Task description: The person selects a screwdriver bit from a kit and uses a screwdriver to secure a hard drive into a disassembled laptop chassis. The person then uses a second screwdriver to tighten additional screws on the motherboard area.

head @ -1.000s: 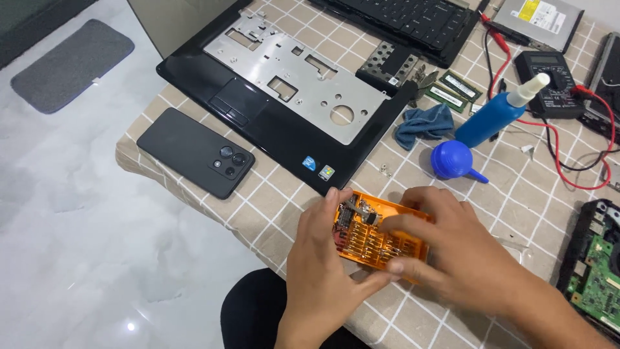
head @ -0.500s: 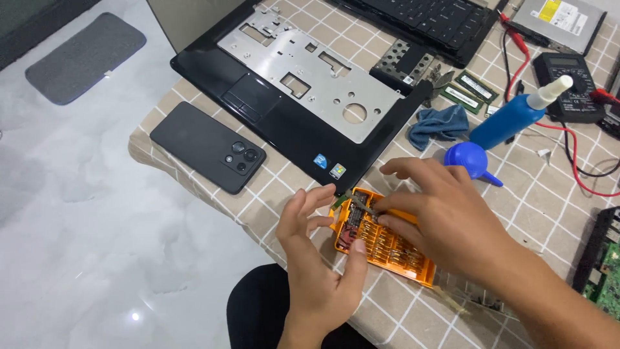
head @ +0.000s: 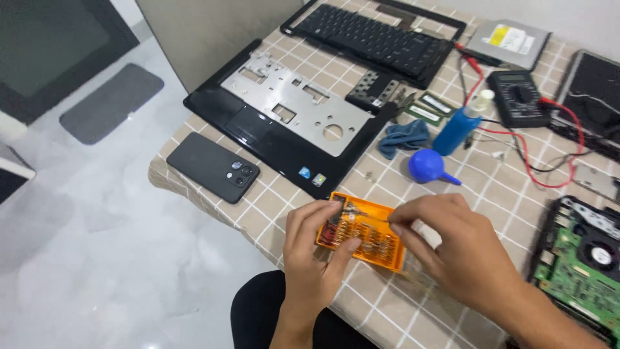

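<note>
An orange screwdriver-bit case [head: 361,234] lies open on the checked tablecloth near the table's front edge, with rows of metal bits in it. My left hand [head: 314,258] holds the case by its left end, thumb on the front edge and fingers over the top. My right hand [head: 462,249] hovers over the case's right side, its fingertips pinched on a thin metal bit [head: 380,222] at the case's upper row.
A black laptop palmrest shell [head: 284,123] lies behind the case, a black phone [head: 213,167] to its left. A blue rubber blower [head: 429,167], blue cloth [head: 403,137], blue bottle [head: 460,126], multimeter [head: 518,97], keyboard [head: 374,39], optical drive [head: 510,42] and green circuit board [head: 578,265] surround them.
The case came down from my hands onto the table and lies open. My right hand moved from covering it to pinching a bit at its upper row.
</note>
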